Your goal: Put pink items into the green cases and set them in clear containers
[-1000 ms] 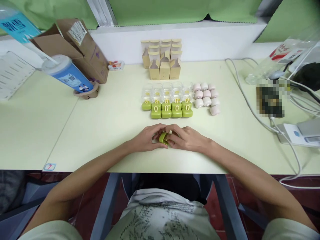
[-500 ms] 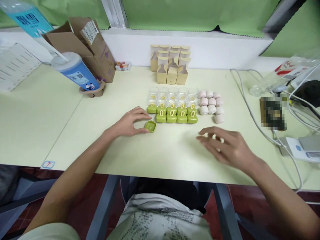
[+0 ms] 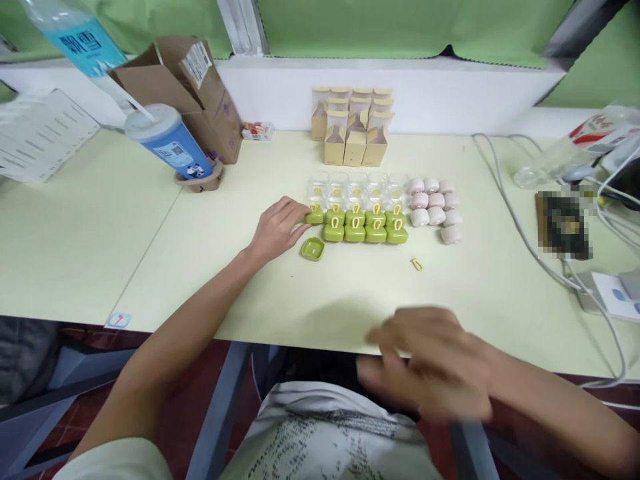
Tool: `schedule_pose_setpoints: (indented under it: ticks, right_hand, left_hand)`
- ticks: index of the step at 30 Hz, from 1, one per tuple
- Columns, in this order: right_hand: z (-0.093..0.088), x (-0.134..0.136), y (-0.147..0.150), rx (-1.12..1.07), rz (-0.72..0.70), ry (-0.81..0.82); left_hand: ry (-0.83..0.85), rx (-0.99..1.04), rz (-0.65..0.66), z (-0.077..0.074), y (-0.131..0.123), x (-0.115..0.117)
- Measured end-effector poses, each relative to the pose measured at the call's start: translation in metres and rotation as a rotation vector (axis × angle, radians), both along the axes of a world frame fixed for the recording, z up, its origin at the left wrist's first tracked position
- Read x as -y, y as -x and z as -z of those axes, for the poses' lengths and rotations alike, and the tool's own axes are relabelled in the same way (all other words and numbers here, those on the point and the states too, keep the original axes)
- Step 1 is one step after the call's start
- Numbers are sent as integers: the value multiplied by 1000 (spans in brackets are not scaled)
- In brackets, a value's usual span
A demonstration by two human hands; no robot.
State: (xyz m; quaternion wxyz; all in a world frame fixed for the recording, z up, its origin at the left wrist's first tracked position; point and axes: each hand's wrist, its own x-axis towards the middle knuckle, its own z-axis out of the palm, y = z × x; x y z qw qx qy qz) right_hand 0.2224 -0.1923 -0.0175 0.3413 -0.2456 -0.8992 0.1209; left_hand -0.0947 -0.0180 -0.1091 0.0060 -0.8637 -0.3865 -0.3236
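Observation:
My left hand reaches across the pale table, its fingertips touching the leftmost of several green cases set in rows; whether it grips one is unclear. An open green case half lies on the table just right of that hand. A small yellow loop piece lies loose further right. My right hand is blurred by motion, low over the table's near edge, above my lap. Behind the green cases stand clear cases.
Pink rounded cases sit right of the green ones. Small tan cartons stand at the back wall. A cardboard box, a blue cup and a bottle are at the left. Cables and devices lie right.
My left hand let go of the green case half and moved up to the row of green cases. My right hand pulled back toward my lap, leaving the yellow loop piece on the table.

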Motion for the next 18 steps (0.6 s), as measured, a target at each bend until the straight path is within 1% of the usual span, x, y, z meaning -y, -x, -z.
schedule_pose_setpoints:
  ticks: [1, 2, 3, 5, 6, 8, 9, 12, 15, 16, 18]
  right_hand:
    - [9, -17, -3, -59, -58, -139]
    - [17, -35, -5, -91, -29, -235]
    - [23, -52, -5, -123, 32, -277]
    - [30, -83, 3, -98, 115, -210]
    - [31, -97, 9, -83, 146, -208]
    - [31, -117, 25, -37, 182, -266]
    - [30, -125, 34, 0, 192, -314]
    - [29, -141, 56, 134, 245, -397]
    - [30, -147, 63, 222, 266, -413]
    - [30, -147, 63, 247, 256, -423]
    - [30, -147, 61, 306, 218, -450]
  left_hand:
    - [-1, 29, -27, -1, -1, 1]
    - [-2, 80, -59, -3, -2, 3]
    - [4, 158, -97, -5, -3, 6]
    - [55, 383, -165, -11, -7, 14]
    - [108, 506, -176, -14, -10, 19]
    - [238, 694, -127, -19, -16, 29]
    - [293, 743, -81, -21, -19, 33]
    - [360, 754, 59, -21, -26, 42]
    - [326, 691, 186, -16, -30, 44]
    - [303, 658, 197, -14, -30, 44]
    - [247, 573, 153, -13, -29, 45]
